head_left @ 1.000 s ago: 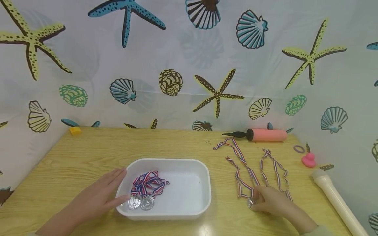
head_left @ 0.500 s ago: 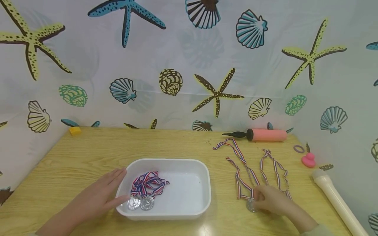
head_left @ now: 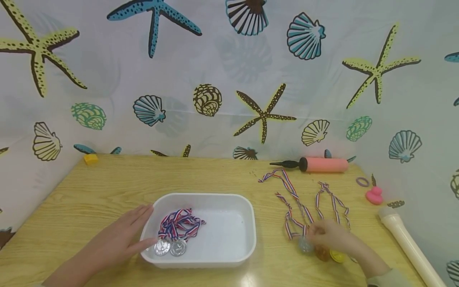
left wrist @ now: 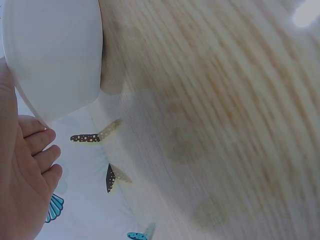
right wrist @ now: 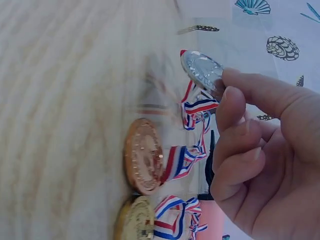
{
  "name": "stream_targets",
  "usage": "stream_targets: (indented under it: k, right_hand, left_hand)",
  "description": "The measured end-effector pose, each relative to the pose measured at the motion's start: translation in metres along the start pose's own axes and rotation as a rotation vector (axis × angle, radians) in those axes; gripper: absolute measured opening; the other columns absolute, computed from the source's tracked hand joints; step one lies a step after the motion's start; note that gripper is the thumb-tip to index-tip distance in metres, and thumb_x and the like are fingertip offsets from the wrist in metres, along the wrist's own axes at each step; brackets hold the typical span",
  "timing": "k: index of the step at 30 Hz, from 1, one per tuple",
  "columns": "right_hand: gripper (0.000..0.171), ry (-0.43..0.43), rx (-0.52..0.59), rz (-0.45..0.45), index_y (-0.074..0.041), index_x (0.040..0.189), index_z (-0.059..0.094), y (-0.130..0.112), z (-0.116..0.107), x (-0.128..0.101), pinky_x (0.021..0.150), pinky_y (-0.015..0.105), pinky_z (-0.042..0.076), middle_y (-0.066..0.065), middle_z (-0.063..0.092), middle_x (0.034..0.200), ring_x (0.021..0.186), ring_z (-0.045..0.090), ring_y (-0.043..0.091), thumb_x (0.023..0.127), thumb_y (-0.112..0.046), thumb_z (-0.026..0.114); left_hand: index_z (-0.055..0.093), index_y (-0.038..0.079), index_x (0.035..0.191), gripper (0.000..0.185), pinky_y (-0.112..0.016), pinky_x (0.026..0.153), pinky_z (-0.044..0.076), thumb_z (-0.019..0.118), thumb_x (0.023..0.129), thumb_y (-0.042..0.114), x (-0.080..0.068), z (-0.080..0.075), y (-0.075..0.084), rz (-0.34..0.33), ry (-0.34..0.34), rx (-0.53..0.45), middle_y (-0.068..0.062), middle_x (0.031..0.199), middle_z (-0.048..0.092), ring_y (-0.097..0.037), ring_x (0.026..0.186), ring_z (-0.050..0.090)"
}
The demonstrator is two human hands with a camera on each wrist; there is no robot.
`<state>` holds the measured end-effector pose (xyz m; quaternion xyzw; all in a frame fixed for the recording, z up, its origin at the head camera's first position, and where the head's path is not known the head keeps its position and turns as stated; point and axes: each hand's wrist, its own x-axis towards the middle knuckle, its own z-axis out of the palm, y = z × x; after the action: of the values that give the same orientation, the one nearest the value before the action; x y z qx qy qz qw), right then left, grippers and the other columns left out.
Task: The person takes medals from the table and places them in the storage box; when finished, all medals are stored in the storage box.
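The right hand pinches a silver medal by its edge between thumb and fingertips, just off the wooden surface at the front right; in the head view that medal is a blur beside the knuckles. Its red, white and blue ribbon trails away across the wood toward the back. Directly beside it a bronze medal and a gold medal lie flat, each on a striped ribbon of its own, the bronze one between the silver and the gold.

Over on the other side, the left hand lies flat and relaxed, fingers straight, its fingertips touching the near left corner of the white tray. Inside the tray, two more silver medals rest side by side against the front wall, ribbons bunched behind them.

At the back of the surface lies a pink pump, with a pink duck and a cream tube along the right edge, and a small yellow block in the far left corner.
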<state>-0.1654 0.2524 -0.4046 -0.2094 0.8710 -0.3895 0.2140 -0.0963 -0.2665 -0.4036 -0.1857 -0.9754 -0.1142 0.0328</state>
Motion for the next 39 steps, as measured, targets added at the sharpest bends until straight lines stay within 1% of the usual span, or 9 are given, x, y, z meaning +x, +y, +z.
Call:
stream_targets:
  k: [4, 7, 11, 14, 19, 27, 33, 36, 39]
  right_hand:
    - [0.021, -0.008, 0.005, -0.025, -0.004, 0.081, 0.059, -0.006, -0.007, 0.0, 0.048, 0.026, 0.046, 0.004, 0.058, 0.068, 0.057, 0.051, 0.015, 0.089, -0.023, 0.061]
    - [0.022, 0.008, 0.002, 0.001, -0.005, 0.081, 0.06, -0.013, -0.011, -0.001, 0.045, 0.024, 0.042, 0.003, 0.056, 0.066, 0.053, 0.046, 0.011, 0.089, -0.026, 0.061]
    - [0.022, 0.043, 0.007, 0.017, -0.005, 0.082, 0.059, -0.021, -0.016, 0.0, 0.052, 0.029, 0.046, 0.004, 0.057, 0.069, 0.059, 0.049, 0.015, 0.088, -0.026, 0.062]
    - [0.021, 0.054, 0.008, -0.003, -0.004, 0.081, 0.058, -0.026, -0.021, 0.001, 0.057, 0.033, 0.049, 0.006, 0.059, 0.072, 0.064, 0.051, 0.017, 0.088, -0.023, 0.063]
    - [0.02, 0.069, -0.017, -0.033, -0.004, 0.082, 0.058, -0.038, -0.03, 0.005, 0.051, 0.026, 0.045, 0.002, 0.055, 0.065, 0.056, 0.044, 0.01, 0.088, -0.023, 0.064]
    - [0.02, 0.131, -0.095, -0.057, -0.007, 0.08, 0.057, -0.075, -0.051, 0.012, 0.046, 0.022, 0.038, 0.003, 0.054, 0.064, 0.054, 0.044, 0.011, 0.087, -0.025, 0.065]
    - [0.018, 0.142, -0.099, -0.108, -0.006, 0.08, 0.057, -0.11, -0.063, 0.013, 0.047, 0.022, 0.039, 0.006, 0.054, 0.065, 0.055, 0.043, 0.012, 0.087, -0.021, 0.065]
    - [0.016, 0.143, -0.107, -0.145, -0.005, 0.083, 0.057, -0.127, -0.067, 0.014, 0.051, 0.025, 0.043, 0.006, 0.055, 0.067, 0.059, 0.049, 0.014, 0.086, -0.018, 0.065]
    - [0.015, 0.14, -0.127, -0.173, -0.006, 0.083, 0.057, -0.143, -0.069, 0.017, 0.05, 0.025, 0.043, 0.005, 0.056, 0.067, 0.059, 0.049, 0.014, 0.087, -0.018, 0.065]
  left_hand:
    - [0.036, -0.002, 0.139, 0.079, -0.053, 0.101, 0.029, 0.048, 0.088, 0.057, 0.0, 0.0, 0.0, 0.003, 0.004, -0.001, -0.019, 0.142, 0.034, -0.039, 0.128, 0.031]
    - [0.036, -0.002, 0.139, 0.078, -0.053, 0.101, 0.03, 0.049, 0.088, 0.056, 0.0, 0.0, 0.001, 0.007, 0.01, -0.003, -0.019, 0.142, 0.035, -0.039, 0.128, 0.031]
    - [0.037, -0.003, 0.139, 0.078, -0.053, 0.101, 0.03, 0.049, 0.088, 0.055, 0.0, 0.0, 0.001, 0.01, 0.011, 0.001, -0.019, 0.142, 0.035, -0.039, 0.127, 0.032]
    - [0.037, -0.003, 0.138, 0.078, -0.053, 0.101, 0.03, 0.049, 0.088, 0.055, 0.0, -0.001, 0.001, 0.015, 0.016, 0.006, -0.019, 0.141, 0.035, -0.039, 0.127, 0.032]
    - [0.037, -0.003, 0.138, 0.078, -0.053, 0.101, 0.03, 0.049, 0.088, 0.056, 0.0, -0.001, 0.001, 0.014, 0.014, 0.004, -0.019, 0.142, 0.035, -0.039, 0.128, 0.032]
    - [0.038, -0.003, 0.138, 0.078, -0.053, 0.101, 0.03, 0.049, 0.088, 0.057, 0.0, -0.001, 0.002, 0.008, 0.014, 0.003, -0.019, 0.141, 0.036, -0.039, 0.127, 0.032]
    - [0.038, -0.003, 0.138, 0.078, -0.053, 0.101, 0.03, 0.049, 0.088, 0.056, 0.0, -0.001, 0.002, 0.01, 0.015, 0.002, -0.019, 0.142, 0.036, -0.039, 0.127, 0.032]
    - [0.037, -0.003, 0.138, 0.078, -0.053, 0.101, 0.03, 0.049, 0.088, 0.056, -0.001, -0.002, 0.003, 0.006, 0.01, -0.001, -0.019, 0.141, 0.035, -0.039, 0.127, 0.032]
    - [0.037, -0.003, 0.138, 0.078, -0.053, 0.101, 0.03, 0.049, 0.088, 0.056, 0.0, -0.002, 0.003, 0.005, 0.007, -0.003, -0.019, 0.141, 0.035, -0.039, 0.127, 0.032]
